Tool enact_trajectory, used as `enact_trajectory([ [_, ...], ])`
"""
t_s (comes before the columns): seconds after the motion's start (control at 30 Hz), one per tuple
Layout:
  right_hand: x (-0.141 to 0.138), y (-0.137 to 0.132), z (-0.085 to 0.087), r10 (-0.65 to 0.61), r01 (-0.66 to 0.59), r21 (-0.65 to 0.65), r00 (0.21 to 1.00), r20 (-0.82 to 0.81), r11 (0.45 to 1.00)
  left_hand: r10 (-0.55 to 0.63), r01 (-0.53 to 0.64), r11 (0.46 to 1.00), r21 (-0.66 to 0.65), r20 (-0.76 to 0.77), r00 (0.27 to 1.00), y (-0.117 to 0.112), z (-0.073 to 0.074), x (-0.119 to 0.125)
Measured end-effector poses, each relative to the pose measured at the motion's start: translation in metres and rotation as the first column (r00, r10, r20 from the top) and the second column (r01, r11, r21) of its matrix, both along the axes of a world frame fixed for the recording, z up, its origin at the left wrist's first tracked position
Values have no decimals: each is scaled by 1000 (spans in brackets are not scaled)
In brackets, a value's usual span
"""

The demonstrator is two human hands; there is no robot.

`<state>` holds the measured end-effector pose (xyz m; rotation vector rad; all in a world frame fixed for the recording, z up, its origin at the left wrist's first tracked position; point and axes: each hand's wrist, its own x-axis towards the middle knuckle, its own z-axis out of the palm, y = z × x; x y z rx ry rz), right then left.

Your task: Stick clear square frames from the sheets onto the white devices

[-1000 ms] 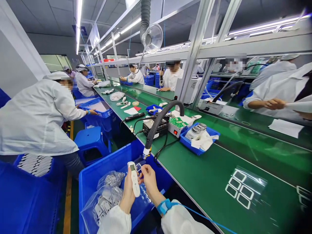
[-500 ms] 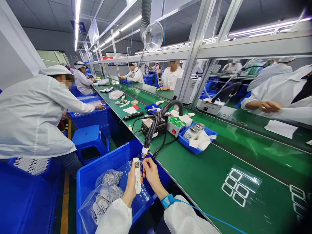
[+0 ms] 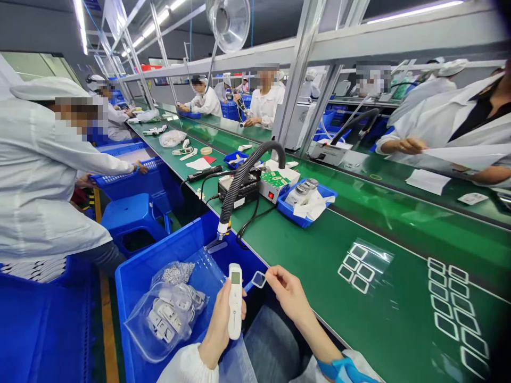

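Observation:
My left hand [image 3: 219, 324] is closed around a slim white handheld thermometer [image 3: 235, 314] with a small grey-green screen near its top, held upright with the screen facing me. To its right, my right hand [image 3: 285, 290] pinches a small clear window with a white border [image 3: 258, 280] by its edge. The window hangs apart from the thermometer, just beyond its right side. Beneath the left forearm, a blue crate [image 3: 131, 308] holds clear bags of white plastic parts [image 3: 171, 314]. More white-bordered windows [image 3: 357, 268] lie in groups on the green bench.
A black flexible duct [image 3: 239, 181] arches over the crate's far corner. Behind it are a power box [image 3: 271, 186] and a blue tray of metal and paper items [image 3: 293, 213]. A co-worker in white [image 3: 59, 175] leans over crates at left. The green bench [image 3: 303, 266] runs along my right.
My right hand has moved right, away from the thermometer, carrying the clear window. The thermometer's screen now shows fully. The view has shifted down and to the right.

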<state>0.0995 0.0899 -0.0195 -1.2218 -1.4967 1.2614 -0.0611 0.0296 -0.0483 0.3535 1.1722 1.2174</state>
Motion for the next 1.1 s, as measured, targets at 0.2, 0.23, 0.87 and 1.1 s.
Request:
enact_trajectory([
  [0.2, 24, -16, 16, -67, 63, -139, 997, -25, 988, -81, 82, 997, -12, 93, 992, -18, 31, 30],
  [0.23, 26, -18, 20, -77, 70, -155, 996, -37, 985, -91, 92, 996, -12, 94, 991, -19, 33, 32],
  [0.87, 25, -21, 28, 58, -69, -169, 996, -65, 983, -239, 239, 971, -19, 7, 971, -22, 40, 48],
  [1.1, 25, -34, 19, -60, 52, 140, 997, 52, 989, -222, 224, 974, -20, 51, 974, -22, 46, 53],
])
